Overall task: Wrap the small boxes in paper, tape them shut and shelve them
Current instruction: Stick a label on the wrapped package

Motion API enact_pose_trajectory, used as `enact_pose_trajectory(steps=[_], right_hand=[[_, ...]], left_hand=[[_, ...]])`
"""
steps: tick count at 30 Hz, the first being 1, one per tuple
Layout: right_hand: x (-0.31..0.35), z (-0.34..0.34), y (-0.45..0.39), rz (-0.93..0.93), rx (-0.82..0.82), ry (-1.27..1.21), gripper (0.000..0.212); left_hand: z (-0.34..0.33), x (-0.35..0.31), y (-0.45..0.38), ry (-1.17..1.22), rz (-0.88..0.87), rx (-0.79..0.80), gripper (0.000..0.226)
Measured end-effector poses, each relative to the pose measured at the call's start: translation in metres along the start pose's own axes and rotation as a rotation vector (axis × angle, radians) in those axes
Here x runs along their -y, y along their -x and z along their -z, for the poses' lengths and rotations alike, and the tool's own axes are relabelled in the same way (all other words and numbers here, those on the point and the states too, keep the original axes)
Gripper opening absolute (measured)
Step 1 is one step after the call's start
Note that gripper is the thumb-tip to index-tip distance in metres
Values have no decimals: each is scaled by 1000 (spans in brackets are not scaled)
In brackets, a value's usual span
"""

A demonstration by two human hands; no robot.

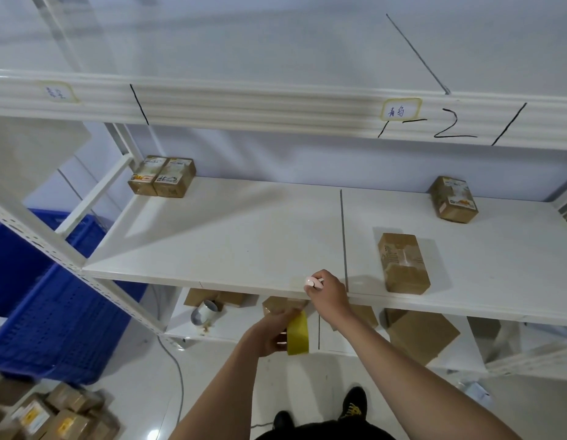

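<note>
Nearest, the left hand (273, 332) grips a yellow tape roll (297, 333) below the front edge of the white shelf (231, 236). The right hand (328, 292), arm extended, rests on that edge, fingers curled round a small white-and-pink object (310, 282) that cannot be identified. Just beside it, a taped brown box (403, 263) lies flat. Farther back stand a labelled box (454, 199) at right and two boxes (162, 176) at left, touching. On the upper rail, a handwritten label (400, 109) and the marking "2" (451, 123) appear.
</note>
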State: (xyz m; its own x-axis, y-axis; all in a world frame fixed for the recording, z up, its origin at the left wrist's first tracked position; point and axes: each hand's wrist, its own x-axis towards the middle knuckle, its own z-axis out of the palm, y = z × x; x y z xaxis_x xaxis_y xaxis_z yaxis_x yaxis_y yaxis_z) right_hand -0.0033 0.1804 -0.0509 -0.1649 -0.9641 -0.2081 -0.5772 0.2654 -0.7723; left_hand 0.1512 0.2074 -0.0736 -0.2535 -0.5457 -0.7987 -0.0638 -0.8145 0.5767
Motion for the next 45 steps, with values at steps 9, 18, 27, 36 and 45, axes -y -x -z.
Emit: enact_pose_trajectory(steps=[9, 18, 27, 36, 45], right_hand=[[3, -1, 5, 12, 0, -25, 12], [1, 1, 12, -3, -2, -17, 10], [-2, 4, 15, 19, 20, 10, 10], [7, -6, 16, 31, 66, -28, 10], [9, -9, 21, 50, 111, 3, 6]], left_hand=[[5, 11, -1, 77, -86, 66, 41], [15, 20, -10, -147, -25, -72, 38], [12, 30, -7, 21, -35, -17, 42], [19, 31, 4, 8, -23, 85, 37], [13, 31, 4, -43, -18, 35, 38]])
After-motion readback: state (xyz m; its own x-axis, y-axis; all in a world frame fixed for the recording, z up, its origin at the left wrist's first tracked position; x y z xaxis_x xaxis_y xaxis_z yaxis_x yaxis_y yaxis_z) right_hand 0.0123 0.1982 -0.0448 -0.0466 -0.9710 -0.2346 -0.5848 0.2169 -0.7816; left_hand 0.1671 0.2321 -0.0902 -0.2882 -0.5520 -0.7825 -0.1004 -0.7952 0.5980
